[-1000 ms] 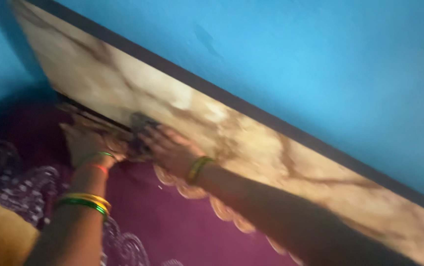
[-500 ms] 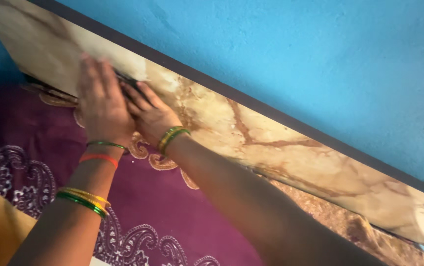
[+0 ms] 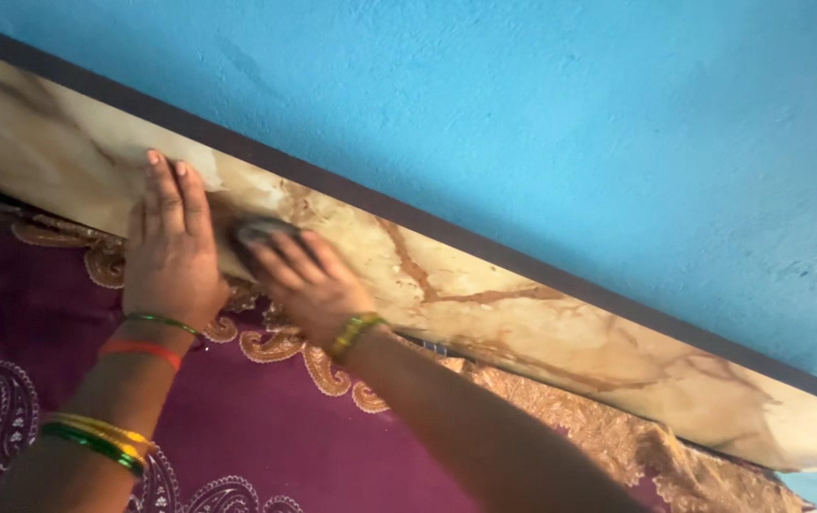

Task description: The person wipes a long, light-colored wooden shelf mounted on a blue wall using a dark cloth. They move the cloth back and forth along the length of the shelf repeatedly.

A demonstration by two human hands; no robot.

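Head view looks down at two hands working along a marble-look board (image 3: 541,313) with a dark top edge, set against a blue wall (image 3: 570,114). Below the board lies a purple cloth (image 3: 266,427) with gold and white swirls.

The left hand (image 3: 173,252) lies flat and open on the board, fingers straight and pointing up toward the wall. It holds nothing; it only presses on the board. Green, orange and yellow bangles (image 3: 104,439) sit on that arm.

The right hand (image 3: 302,280) is curled over a small dark grey pad (image 3: 261,231), which looks like a scrubber or cloth, though it is too blurry to be sure. The fingers press it down on the board, just beside the left hand's thumb. The pad touches the board near its left end.

The step in hand looks like rubbing the board clean, with one hand steadying and the other scrubbing. The next move likely calls for sliding the pad along the board toward the right, where brown streaks show, while keeping it pressed flat and not letting it slip off the near edge onto the cloth.
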